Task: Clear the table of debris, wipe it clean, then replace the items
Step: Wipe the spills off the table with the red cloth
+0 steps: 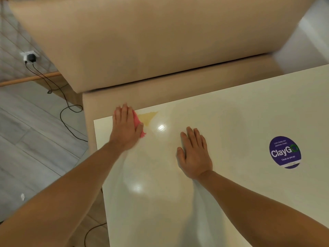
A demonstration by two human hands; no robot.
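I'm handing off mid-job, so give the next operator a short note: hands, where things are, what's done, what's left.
Left hand: flat, pressing the pink cloth onto the table near its far left corner.
Right hand: open, palm flat on the table, holding nothing.
Yellowish smear sits just right of the cloth, near the far edge.
Done: no debris or items show on the tabletop; only a purple sticker.
Left: wipe off the smear, finish the surface, put the items back; they are out of view.

Purple round sticker [285, 152] on table [231, 111]: "ClayGo", "Clean as you go".
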